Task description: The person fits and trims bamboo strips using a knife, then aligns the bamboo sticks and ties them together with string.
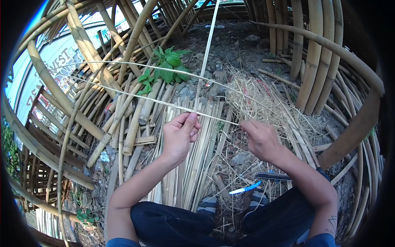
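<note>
In the head view, the left hand [176, 138] is closed in a pinch, its thumb pressing a thin bamboo strip [144, 97] against bent fingers. The strip runs from the upper left down through this grip and on to the right hand [263, 139], whose fingers are curled in, the fingertips closed on it. The strip is in the air in front of the person, above the ground, and the stretch between the two hands is nearly straight. A second thin strip [214, 82] slants across higher up, apart from the left hand. A long pale slat [208, 43] comes down from the top edge toward the left hand; whether it touches the fingers cannot be told.

Below the hands, a row of split slats [175, 181] lies lengthwise on the ground. Near the feet are a slim blue-and-white tool [245, 187] and, just beside it, a dark flat piece [273, 176]. A heap of straw-like shavings [251, 92] lies beyond the right hand. Cut bamboo poles [131, 127] and a leafy green plant [168, 68] are to the left; thick upright poles [316, 61] stand on the right.
</note>
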`<state>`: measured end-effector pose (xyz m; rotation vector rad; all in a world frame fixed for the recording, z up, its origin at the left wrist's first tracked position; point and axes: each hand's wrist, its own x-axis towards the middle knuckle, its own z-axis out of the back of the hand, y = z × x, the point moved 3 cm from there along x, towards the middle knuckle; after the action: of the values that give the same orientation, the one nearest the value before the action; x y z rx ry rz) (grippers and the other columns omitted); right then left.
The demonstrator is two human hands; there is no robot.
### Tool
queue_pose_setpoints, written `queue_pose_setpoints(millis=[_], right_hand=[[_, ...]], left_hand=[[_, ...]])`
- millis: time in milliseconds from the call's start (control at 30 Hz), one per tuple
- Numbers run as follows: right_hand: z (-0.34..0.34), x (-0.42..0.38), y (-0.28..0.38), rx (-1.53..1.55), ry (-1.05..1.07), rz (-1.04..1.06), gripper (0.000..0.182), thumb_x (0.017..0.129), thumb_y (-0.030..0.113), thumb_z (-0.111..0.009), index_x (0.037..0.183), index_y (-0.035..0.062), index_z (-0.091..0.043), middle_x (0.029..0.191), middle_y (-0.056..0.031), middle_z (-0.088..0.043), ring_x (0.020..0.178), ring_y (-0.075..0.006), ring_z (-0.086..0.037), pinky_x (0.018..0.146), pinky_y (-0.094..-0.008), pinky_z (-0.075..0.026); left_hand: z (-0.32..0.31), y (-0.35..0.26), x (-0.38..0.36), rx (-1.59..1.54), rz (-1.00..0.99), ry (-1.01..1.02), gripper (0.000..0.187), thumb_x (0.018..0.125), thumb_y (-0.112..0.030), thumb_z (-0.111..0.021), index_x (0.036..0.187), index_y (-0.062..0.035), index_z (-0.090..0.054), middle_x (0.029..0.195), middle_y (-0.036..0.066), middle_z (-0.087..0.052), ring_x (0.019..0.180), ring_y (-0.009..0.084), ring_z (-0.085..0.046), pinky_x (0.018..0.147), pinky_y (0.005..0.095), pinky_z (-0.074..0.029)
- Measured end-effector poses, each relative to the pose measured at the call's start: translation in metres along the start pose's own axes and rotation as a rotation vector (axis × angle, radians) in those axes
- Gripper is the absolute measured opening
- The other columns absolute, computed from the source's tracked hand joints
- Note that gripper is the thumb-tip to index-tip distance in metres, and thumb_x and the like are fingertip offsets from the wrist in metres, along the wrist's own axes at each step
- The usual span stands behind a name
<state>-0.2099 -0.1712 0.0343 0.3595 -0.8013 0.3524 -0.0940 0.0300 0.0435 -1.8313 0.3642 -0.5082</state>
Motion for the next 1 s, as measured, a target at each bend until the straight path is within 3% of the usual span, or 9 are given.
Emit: queue_pose_setpoints(millis=[67, 267, 1000], right_hand=[[0.005, 0.0, -0.006, -0.006, 0.023, -0.044, 0.031, 0.065, -0.013, -0.052, 0.093, 0.0004, -0.058, 0.075, -0.0149, -0.057, 0.065, -0.033, -0.06, 0.056, -0.0396, -0.047], [0.011, 0.001, -0.027, 0.012, 0.029, -0.086, 0.03, 0.064, -0.014, -0.049, 0.088, 0.0006, -0.059, 0.077, -0.015, -0.06, 0.069, -0.0332, -0.061, 0.06, -0.0391, -0.048], [0.024, 0.001, -0.039, 0.019, 0.096, -0.14, 0.026, 0.067, -0.013, -0.049, 0.087, 0.0003, -0.059, 0.082, -0.0151, -0.063, 0.074, -0.0336, -0.063, 0.063, -0.039, -0.049]], left_hand=[[0.003, -0.002, 0.001, -0.011, -0.022, -0.003, 0.023, 0.096, -0.018, -0.056, 0.089, 0.0035, -0.059, 0.073, 0.003, -0.055, 0.055, 0.0042, -0.038, 0.046, 0.0207, -0.03], [0.003, -0.008, 0.001, -0.004, -0.04, -0.028, 0.019, 0.095, -0.015, -0.058, 0.091, 0.0034, -0.06, 0.075, 0.004, -0.057, 0.055, 0.0042, -0.039, 0.047, 0.0204, -0.031], [0.005, -0.009, 0.0, -0.005, -0.016, -0.019, 0.019, 0.094, -0.014, -0.059, 0.089, 0.0036, -0.06, 0.076, 0.005, -0.056, 0.055, 0.0045, -0.039, 0.046, 0.0199, -0.03]])
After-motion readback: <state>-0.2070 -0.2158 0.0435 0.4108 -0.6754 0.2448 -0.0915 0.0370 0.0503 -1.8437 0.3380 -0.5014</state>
